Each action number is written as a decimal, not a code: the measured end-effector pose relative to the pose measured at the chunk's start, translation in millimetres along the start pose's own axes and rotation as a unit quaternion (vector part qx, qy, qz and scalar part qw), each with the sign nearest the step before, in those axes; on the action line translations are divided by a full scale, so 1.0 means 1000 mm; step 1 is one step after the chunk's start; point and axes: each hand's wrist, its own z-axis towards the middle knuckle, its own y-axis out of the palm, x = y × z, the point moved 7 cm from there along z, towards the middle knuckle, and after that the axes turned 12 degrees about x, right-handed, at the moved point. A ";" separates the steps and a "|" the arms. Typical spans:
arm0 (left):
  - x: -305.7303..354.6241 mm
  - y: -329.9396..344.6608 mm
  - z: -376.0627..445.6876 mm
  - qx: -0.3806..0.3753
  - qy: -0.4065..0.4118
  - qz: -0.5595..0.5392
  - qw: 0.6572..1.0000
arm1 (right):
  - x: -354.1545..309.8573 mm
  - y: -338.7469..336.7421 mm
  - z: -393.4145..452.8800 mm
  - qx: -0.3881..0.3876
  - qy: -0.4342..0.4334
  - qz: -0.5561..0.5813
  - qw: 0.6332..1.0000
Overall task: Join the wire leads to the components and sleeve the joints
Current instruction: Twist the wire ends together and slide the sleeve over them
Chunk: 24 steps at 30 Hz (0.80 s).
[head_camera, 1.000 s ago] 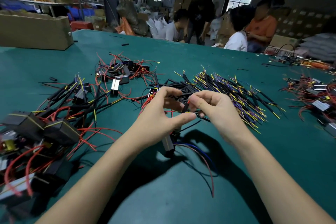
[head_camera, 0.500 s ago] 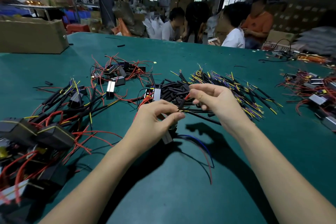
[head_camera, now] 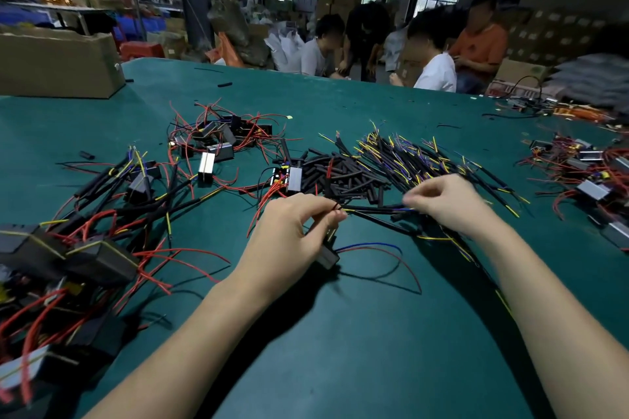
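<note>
Small black component [head_camera: 327, 253] hanging just under left hand [head_camera: 289, 235], at its 4 o'clock, gripped betw. curled fingers and palm; most of body hidden by hand. Blue and red leads [head_camera: 381, 248] looping out from component toward 3 o'clock, sagging onto green table [head_camera: 340, 350]. Thin black-sleeved wire [head_camera: 371, 211] stretched level betw. both hands: left thumb and forefinger pinching one end at hand's 1 o'clock, yellow tip showing just beside fingertips. Right hand [head_camera: 446, 204] at 3 o'clock of left, blurred, fingers curled tog. on wire's far end; exact pinch hard to make out. Hands well apart, wire bridging gap.

Pile of short black sleeve pieces [head_camera: 343, 173] at 12 o'clock of left hand, near. Heap of black leads w/ yellow and blue tips [head_camera: 408, 160] at 12 o'clock of right hand, touching sleeve pile, running under right hand. Metal-cased part [head_camera: 293, 178] at pile's 9 o'clock. Cluster of parts w/ red wires [head_camera: 221, 136] at 11 o'clock. Finished bundles w/ black boxes [head_camera: 85, 248] at 9 o'clock. More parts w/ red wires [head_camera: 585, 173] at far 3 o'clock. Cardboard box [head_camera: 58, 61] at far 10 o'clock. People beyond table's far edge.
</note>
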 end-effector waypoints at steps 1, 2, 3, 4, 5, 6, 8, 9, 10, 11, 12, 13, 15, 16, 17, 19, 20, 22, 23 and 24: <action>0.000 0.000 0.000 -0.002 0.008 0.008 1.000 | 0.001 0.007 -0.001 -0.032 -0.024 -0.053 0.998; 0.001 0.000 0.000 -0.005 0.015 0.016 1.000 | 0.001 0.014 -0.003 -0.054 -0.041 -0.081 0.994; 0.000 0.000 0.000 -0.009 0.016 0.023 1.000 | 0.001 0.018 -0.004 -0.063 -0.051 -0.092 0.992; 0.000 0.000 0.000 -0.012 0.014 0.028 0.999 | 0.000 0.020 -0.005 -0.062 -0.058 -0.095 0.992; -0.001 0.001 0.000 -0.014 0.010 0.032 0.999 | -0.002 0.021 -0.005 -0.060 -0.066 -0.098 0.991; -0.001 0.001 0.000 -0.017 0.009 0.035 0.999 | -0.002 0.023 -0.005 -0.057 -0.069 -0.103 0.991; -0.001 0.002 -0.001 -0.023 0.014 0.050 0.998 | -0.002 0.025 -0.005 -0.057 -0.067 -0.121 0.989; -0.002 0.002 -0.001 -0.027 0.017 0.058 0.998 | -0.004 0.026 -0.006 -0.055 -0.074 -0.134 0.987; -0.002 0.003 -0.002 -0.032 0.014 0.065 0.997 | -0.009 0.025 -0.007 -0.042 -0.093 -0.138 0.985; -0.003 0.003 -0.003 -0.037 0.006 0.069 0.997 | -0.016 0.022 -0.008 -0.014 -0.115 -0.114 0.987; -0.005 0.003 -0.003 -0.040 -0.005 0.071 0.997 | -0.025 0.015 -0.010 0.028 -0.127 -0.053 0.990; -0.006 0.002 -0.004 -0.038 -0.015 0.072 0.997 | -0.034 0.007 -0.014 0.069 -0.114 0.046 0.990; -0.008 0.001 -0.004 -0.025 -0.031 0.073 0.996 | -0.044 -0.003 -0.024 0.094 -0.037 0.293 0.951; -0.009 0.000 -0.004 -0.018 -0.038 0.073 0.996 | -0.049 -0.003 -0.029 0.083 -0.002 0.390 0.917; -0.010 0.000 -0.004 -0.013 -0.044 0.072 0.996 | -0.055 -0.002 -0.035 0.064 0.021 0.459 0.886; -0.012 -0.001 -0.005 -0.006 -0.057 0.074 0.996 | -0.064 0.004 -0.045 0.021 0.054 0.533 0.844; -0.012 -0.001 -0.005 -0.002 -0.063 0.076 0.995 | -0.067 0.006 -0.049 0.004 0.067 0.548 0.834; -0.013 -0.003 -0.005 0.009 -0.071 0.080 0.994 | -0.068 0.010 -0.053 -0.006 0.079 0.550 0.832; -0.014 -0.004 -0.005 0.016 -0.073 0.082 0.994 | -0.067 0.010 -0.054 0.000 0.075 0.537 0.840; -0.015 -0.004 -0.006 0.021 -0.076 0.084 0.993 | -0.066 0.009 -0.054 0.009 0.064 0.519 0.852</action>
